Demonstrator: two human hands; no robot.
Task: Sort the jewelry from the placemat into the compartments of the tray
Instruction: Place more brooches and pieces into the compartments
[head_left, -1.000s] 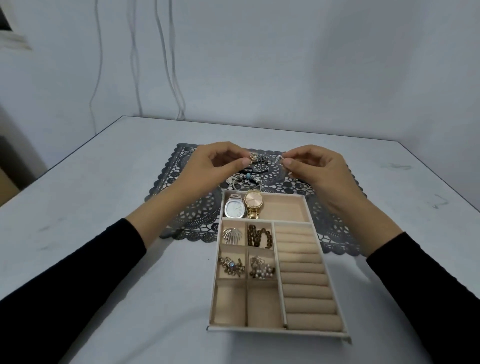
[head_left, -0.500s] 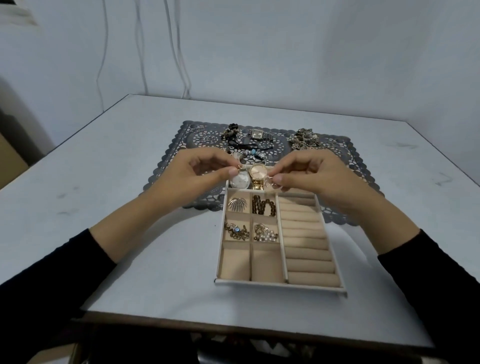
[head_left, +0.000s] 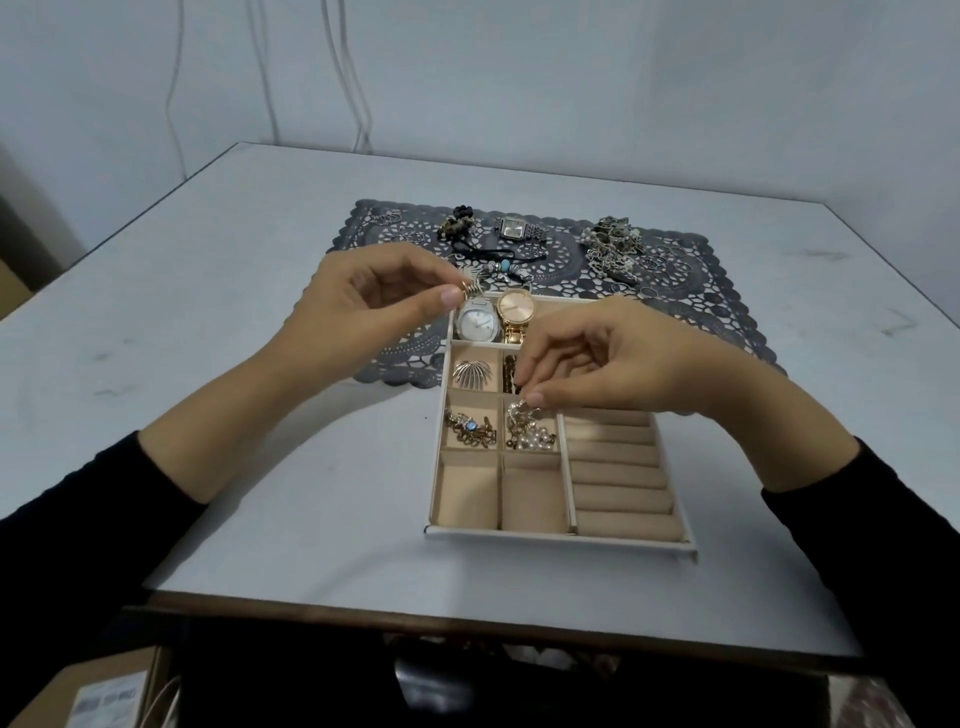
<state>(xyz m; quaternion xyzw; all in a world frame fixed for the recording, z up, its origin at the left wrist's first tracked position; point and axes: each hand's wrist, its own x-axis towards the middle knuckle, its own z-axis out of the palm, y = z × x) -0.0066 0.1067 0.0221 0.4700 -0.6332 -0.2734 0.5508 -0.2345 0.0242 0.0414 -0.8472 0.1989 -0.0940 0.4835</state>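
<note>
Left hand (head_left: 363, 306) pinching gold piece (head_left: 467, 287), right hand (head_left: 623, 358) pinching silver piece (head_left: 519, 413) over tray (head_left: 561, 540) compartment, placemat (head_left: 727, 291) behind

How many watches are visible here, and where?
3. A silver watch and a gold watch lie side by side in the far compartment of the tray; a square watch lies on the placemat behind it. The jewelry heap at the right may hide more.

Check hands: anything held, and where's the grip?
Left hand pinches a small gold piece by its near end. Right hand pinches a small silvery piece by its top, over the pearl compartment.
</note>
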